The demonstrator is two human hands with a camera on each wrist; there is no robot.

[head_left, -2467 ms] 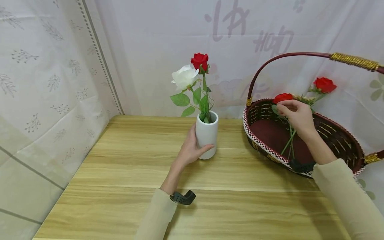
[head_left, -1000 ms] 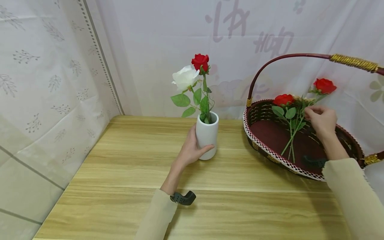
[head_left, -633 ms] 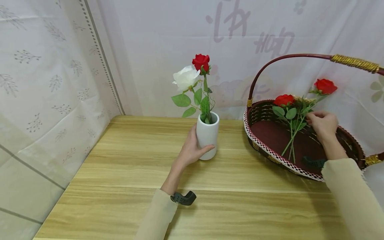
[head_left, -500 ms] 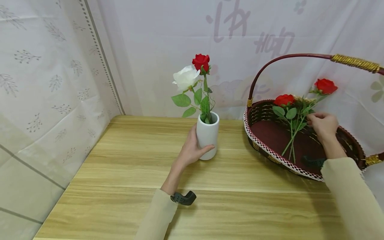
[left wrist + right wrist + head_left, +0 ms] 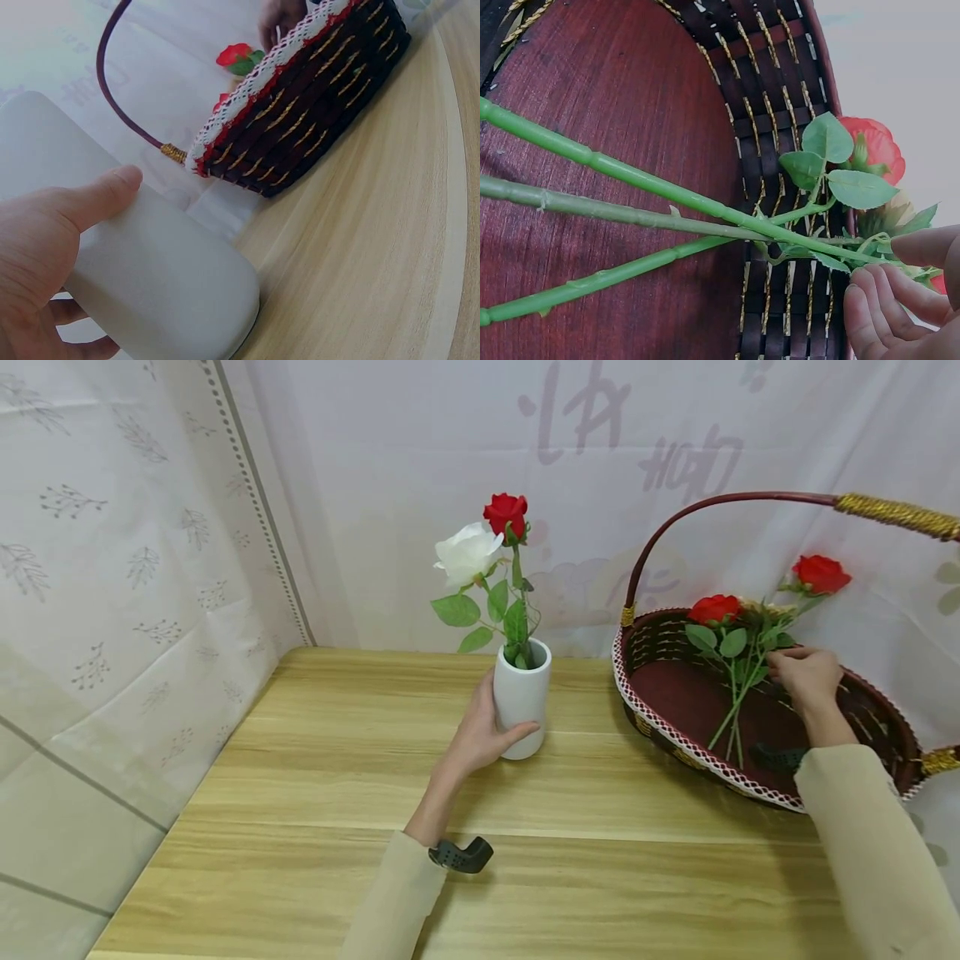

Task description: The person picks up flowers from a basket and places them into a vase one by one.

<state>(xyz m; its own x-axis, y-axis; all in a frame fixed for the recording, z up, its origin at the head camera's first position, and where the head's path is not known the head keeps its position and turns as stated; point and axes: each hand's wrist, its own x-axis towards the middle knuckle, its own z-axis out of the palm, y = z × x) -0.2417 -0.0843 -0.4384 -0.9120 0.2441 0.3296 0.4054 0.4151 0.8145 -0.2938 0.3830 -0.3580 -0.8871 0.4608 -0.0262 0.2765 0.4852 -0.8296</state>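
My left hand (image 5: 482, 737) grips a white vase (image 5: 522, 697) standing on the wooden table, thumb across its front. In the left wrist view the left hand (image 5: 45, 255) wraps the vase (image 5: 157, 277) the same way. The vase holds a red rose (image 5: 506, 514) and a white rose (image 5: 467, 552). My right hand (image 5: 804, 675) is inside the dark woven basket (image 5: 675, 745), thumb and curled fingers (image 5: 881, 311) pinching a green rose stem (image 5: 667, 196) near its leaves. Three stems lie across the basket floor. A red rose (image 5: 712, 608) rests on the basket's back wall, and another red rose (image 5: 822, 573) sticks out over the rim.
The basket's arched handle (image 5: 735, 500) with gold wrapping spans above my right hand. White curtains close off the back and left sides. Bare wooden table (image 5: 315, 793) lies left of and in front of the vase.
My right hand left the left red rose and moved right along the stems to just under the far rose. My left hand has kept its grip on the vase.
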